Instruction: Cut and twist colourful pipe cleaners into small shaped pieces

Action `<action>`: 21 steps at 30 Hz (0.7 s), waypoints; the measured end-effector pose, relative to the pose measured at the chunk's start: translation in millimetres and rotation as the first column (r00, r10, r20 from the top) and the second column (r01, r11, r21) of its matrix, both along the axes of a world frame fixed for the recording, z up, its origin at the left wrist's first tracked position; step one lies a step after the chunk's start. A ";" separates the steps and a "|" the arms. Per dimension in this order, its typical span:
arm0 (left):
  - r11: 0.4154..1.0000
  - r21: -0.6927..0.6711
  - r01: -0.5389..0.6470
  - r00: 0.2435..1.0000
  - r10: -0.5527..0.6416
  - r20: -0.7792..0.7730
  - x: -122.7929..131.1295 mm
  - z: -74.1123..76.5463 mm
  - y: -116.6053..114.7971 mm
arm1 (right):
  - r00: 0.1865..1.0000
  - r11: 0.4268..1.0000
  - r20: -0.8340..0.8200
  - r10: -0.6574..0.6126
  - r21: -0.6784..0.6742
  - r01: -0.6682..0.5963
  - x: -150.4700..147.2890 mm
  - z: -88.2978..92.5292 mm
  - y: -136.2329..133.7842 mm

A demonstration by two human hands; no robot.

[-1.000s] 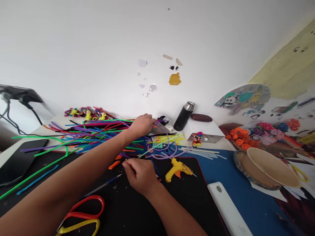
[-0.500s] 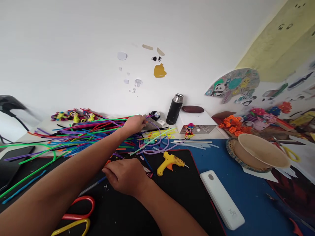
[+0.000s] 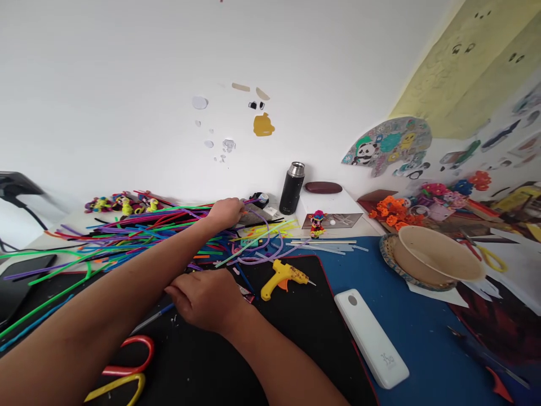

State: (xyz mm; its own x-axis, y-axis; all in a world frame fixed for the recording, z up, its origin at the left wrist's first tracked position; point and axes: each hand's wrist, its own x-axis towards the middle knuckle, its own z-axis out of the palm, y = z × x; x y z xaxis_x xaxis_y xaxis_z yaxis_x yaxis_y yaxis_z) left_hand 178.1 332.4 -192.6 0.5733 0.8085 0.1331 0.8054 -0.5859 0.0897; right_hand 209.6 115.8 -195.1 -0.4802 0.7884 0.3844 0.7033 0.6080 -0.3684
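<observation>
My left hand (image 3: 226, 213) reaches across to the back of the table, at the right end of a heap of colourful pipe cleaners (image 3: 147, 231). Its fingers curl downward and are mostly hidden; what they hold does not show. Nearer to me, my right hand (image 3: 207, 299) is closed in a loose fist over the black mat (image 3: 203, 361), its fingertips behind my left forearm. What sits in that fist is hidden. Looped purple pipe cleaners (image 3: 267, 243) lie right of the heap. A yellow glue gun (image 3: 283, 277) rests on the mat to the right of my right hand.
Red-handled scissors (image 3: 147, 352) lie at front left. A white power bank (image 3: 372, 338) is on the blue surface. Behind stand a black thermos (image 3: 291, 190), a white box (image 3: 332, 204) and a small pipe-cleaner figure (image 3: 316, 224). A beige bowl (image 3: 439, 254) is at right.
The view has turned slightly right, so things sit further left. An orange bit by my right fingertips no longer shows. Both hands keep nearly the same places over the table.
</observation>
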 end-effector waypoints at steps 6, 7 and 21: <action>0.996 -0.025 -0.082 0.965 0.086 0.249 -2.6 48.6 10.3 | 1.000 1.000 -0.019 0.004 0.004 -0.004 0.7 -1.0 2.0; 0.994 -0.033 -0.100 0.941 0.105 0.322 -3.6 59.1 12.3 | 1.000 1.000 -0.023 0.005 0.010 -0.005 0.3 -2.0 2.2; 0.905 0.421 0.070 0.036 -0.424 0.905 -31.0 223.9 -81.8 | 0.964 0.988 -0.261 -0.039 -0.152 -0.002 2.5 -8.5 3.1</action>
State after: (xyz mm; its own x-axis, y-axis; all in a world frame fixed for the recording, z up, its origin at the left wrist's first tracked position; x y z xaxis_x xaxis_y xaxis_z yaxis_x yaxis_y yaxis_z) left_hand 147.1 250.6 31.3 -0.0558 0.4948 0.8672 -0.1016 -0.8669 0.4881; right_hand 212.1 118.9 -203.6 -0.3629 0.8545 0.3717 0.5798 0.5193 -0.6278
